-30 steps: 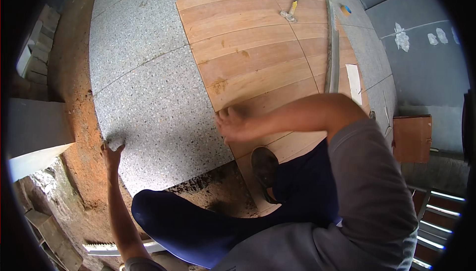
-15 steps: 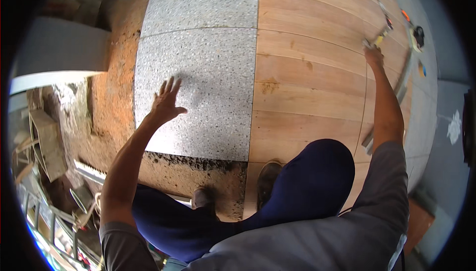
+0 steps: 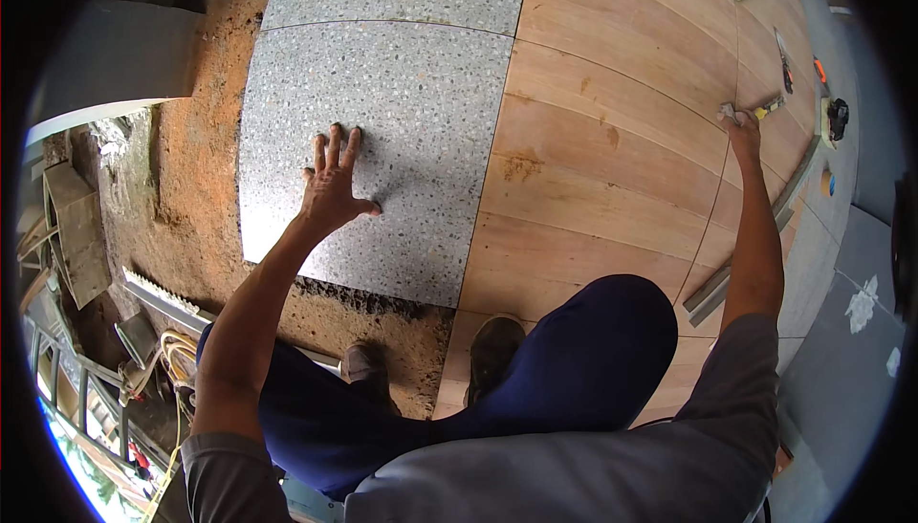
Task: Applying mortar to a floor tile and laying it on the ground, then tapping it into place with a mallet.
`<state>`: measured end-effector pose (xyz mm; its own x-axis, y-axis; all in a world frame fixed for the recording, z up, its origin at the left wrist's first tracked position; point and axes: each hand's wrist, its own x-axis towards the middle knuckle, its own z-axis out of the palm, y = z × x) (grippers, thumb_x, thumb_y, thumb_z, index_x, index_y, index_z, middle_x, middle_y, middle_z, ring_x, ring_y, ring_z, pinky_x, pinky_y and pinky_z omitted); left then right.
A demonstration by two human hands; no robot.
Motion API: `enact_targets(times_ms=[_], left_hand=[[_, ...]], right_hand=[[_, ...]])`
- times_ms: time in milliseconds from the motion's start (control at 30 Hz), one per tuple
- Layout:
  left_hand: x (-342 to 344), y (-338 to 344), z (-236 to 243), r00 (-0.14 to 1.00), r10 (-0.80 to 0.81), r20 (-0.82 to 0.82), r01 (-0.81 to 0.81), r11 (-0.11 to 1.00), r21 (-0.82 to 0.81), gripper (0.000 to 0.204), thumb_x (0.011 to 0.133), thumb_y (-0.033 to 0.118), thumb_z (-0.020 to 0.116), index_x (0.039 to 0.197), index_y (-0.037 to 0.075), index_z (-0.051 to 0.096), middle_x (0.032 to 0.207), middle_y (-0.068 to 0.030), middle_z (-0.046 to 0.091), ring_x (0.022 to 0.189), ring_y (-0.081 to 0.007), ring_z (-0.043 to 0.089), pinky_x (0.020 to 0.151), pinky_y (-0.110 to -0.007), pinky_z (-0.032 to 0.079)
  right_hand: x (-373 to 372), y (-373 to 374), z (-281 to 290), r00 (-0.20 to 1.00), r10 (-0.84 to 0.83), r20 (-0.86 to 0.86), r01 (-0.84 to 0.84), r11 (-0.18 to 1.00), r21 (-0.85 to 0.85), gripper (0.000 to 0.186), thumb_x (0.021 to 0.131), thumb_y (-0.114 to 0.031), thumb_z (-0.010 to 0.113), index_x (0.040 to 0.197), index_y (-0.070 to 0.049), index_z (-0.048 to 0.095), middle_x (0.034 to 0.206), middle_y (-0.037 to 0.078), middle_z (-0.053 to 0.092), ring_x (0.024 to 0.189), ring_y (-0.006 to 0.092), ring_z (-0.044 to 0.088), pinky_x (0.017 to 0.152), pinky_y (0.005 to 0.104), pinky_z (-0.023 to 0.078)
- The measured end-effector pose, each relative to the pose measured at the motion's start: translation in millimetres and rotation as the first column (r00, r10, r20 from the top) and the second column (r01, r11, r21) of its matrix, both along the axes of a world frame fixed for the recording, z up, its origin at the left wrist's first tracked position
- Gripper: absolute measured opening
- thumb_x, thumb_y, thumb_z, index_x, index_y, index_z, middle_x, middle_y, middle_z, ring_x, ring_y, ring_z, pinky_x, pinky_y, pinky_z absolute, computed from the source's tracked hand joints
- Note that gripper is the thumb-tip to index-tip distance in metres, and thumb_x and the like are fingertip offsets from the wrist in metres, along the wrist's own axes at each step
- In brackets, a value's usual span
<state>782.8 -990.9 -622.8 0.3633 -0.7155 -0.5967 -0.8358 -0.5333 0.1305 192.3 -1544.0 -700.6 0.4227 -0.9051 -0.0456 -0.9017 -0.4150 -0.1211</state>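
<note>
My left hand [image 3: 330, 184] has its fingers spread over a grey speckled terrazzo-look tile [image 3: 382, 74], and it seems to rest on the surface. This tile borders wood-look floor tiles [image 3: 574, 179] on its right. Out at the far right, my right hand [image 3: 742, 129] is closed round a short yellow-handled tool [image 3: 767, 108]. A greyish lump, perhaps the tool's head, shows at the fingers; its exact kind is too small to make out. A knife-like tool [image 3: 784, 56] lies just beyond that hand.
Bare soil [image 3: 191, 179] runs along the tile's left side and near edge. A notched trowel [image 3: 167, 295] lies at left, near wooden boxes [image 3: 76, 227]. A long metal bar [image 3: 712, 294], a tape roll [image 3: 827, 183] and a black-and-cream tool [image 3: 836, 119] lie at right.
The view has shifted, so the floor sits further left near me and the tools further right. My left hand has come down onto the tile. The yellow-handled tool has turned flatter.
</note>
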Motion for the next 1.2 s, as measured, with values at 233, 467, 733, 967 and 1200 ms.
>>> enact_targets(times_ms=[233,467,733,967,1200], left_hand=[[12,25,12,1.000,-0.004,0.027,0.005,0.999,-0.037,0.144,0.056,0.043,0.100,0.166,0.019,0.010,0.172,-0.0207,0.005,0.156,-0.0492,0.007,0.110,-0.079,0.032],[22,50,37,1.000,-0.008,-0.005,0.008,1.000,-0.020,0.143,0.055,0.043,0.100,0.166,0.017,0.012,0.171,-0.0223,0.006,0.155,-0.0508,0.007,0.109,-0.080,0.031],[80,82,17,0.994,0.063,-0.095,-0.082,0.974,-0.209,0.136,0.059,0.049,0.096,0.164,0.012,0.017,0.172,-0.0166,0.012,0.156,-0.0449,0.014,0.111,-0.076,0.033],[114,95,31,0.983,0.183,0.021,-0.182,0.982,-0.059,0.152,0.050,0.058,0.097,0.165,0.010,0.010,0.173,-0.0164,0.008,0.157,-0.0459,0.009,0.105,-0.085,0.027],[125,104,24,0.977,0.214,-0.018,-0.214,0.974,-0.070,0.152,0.048,0.051,0.099,0.165,0.008,0.012,0.172,-0.0174,0.009,0.157,-0.0443,0.008,0.108,-0.083,0.026]], right_hand=[[59,85,66,0.990,-0.049,-0.131,0.045,0.999,-0.029,0.043,0.082,-0.028,0.074,0.110,0.003,0.063,0.110,0.027,0.066,0.103,0.0466,0.065,0.094,0.0505,0.051],[235,207,297,0.959,0.076,0.272,-0.068,0.997,-0.037,0.047,0.092,-0.030,0.071,0.128,0.000,0.067,0.109,0.014,0.072,0.100,0.0216,0.067,0.089,0.0346,0.052],[510,355,355,0.620,0.441,0.649,-0.554,0.832,-0.036,0.055,0.091,-0.034,0.073,0.140,-0.012,0.066,0.098,0.002,0.071,0.075,0.0061,0.055,0.064,0.0232,0.045],[660,450,334,0.277,0.567,0.775,-0.816,0.565,-0.122,0.024,0.090,-0.014,0.063,0.111,-0.002,0.063,0.079,0.024,0.066,0.069,0.0349,0.068,0.064,0.0422,0.052],[730,465,286,0.341,0.696,0.632,-0.813,0.556,-0.173,0.021,0.092,-0.020,0.061,0.109,-0.006,0.060,0.080,0.024,0.064,0.075,0.0433,0.066,0.064,0.0480,0.051]])
